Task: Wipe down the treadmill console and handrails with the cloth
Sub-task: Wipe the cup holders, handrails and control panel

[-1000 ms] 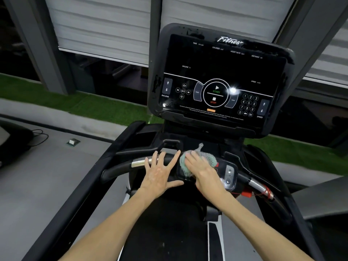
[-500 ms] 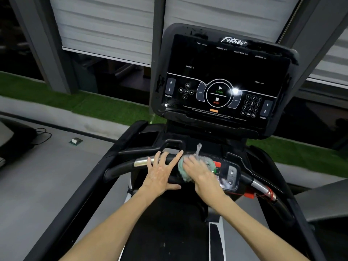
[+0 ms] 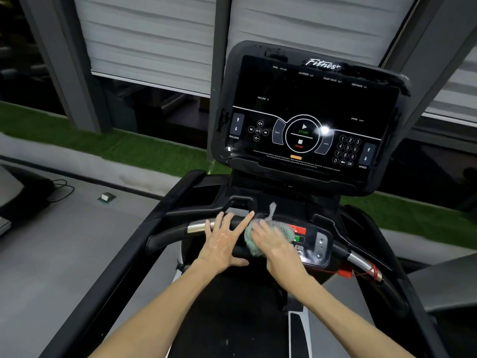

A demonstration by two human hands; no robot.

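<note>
A: Entry one, the left hand?
B: The left hand (image 3: 222, 241) is lying flat with fingers straight and spread, resting on the black front handrail (image 3: 165, 235) just right of its left chrome band (image 3: 197, 226). It is holding nothing.

A: Entry two, the right hand?
B: The right hand (image 3: 273, 244) is pressing down on the cloth (image 3: 249, 242), with its fingers laid over it rather than wrapped round it. The fingertips are blurring, so finer detail is unreadable.

A: Entry three, the cloth?
B: A green-grey mesh piece, bunched, is sitting at the middle of the handrail by the left edge of the control panel (image 3: 313, 257). It is showing on both sides of the right hand, and one loose tail is sticking up behind it. The left forefinger is lying just beside it; contact cannot be told.

A: The panel?
B: A red button (image 3: 299, 229) and a green button (image 3: 299, 239) are showing just right of the cloth.

A: The console?
B: The console (image 3: 304, 99) is standing above and behind the handrail. Its screen is dark, with START, STOP, INCLINE, SPEED and a number pad printed on it, and a glare spot is shining near its middle.

A: Sundries?
B: A red clip (image 3: 344, 273) is hanging below the panel's right corner. The belt (image 3: 232, 319) is lying beneath the forearms. A small box (image 3: 107, 197) and a black cable (image 3: 62, 189) are lying on the floor (image 3: 64, 241) to the left.
</note>
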